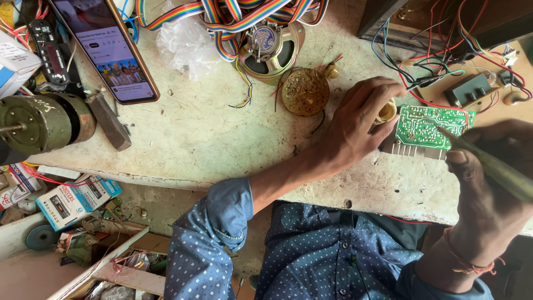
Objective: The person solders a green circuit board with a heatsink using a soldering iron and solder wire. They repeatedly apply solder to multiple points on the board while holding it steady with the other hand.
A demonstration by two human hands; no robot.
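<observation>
A green circuit board lies solder side up on the worn white workbench, with red and other wires running off to the right. My left hand rests at the board's left edge, fingers curled on a small yellowish round part. My right hand grips a greenish soldering iron, its tip touching the board's right half.
A round amber tin, a loudspeaker under rainbow ribbon cable, a smartphone, an electric motor and a black module sit around. Boxes and clutter lie below the bench's left edge.
</observation>
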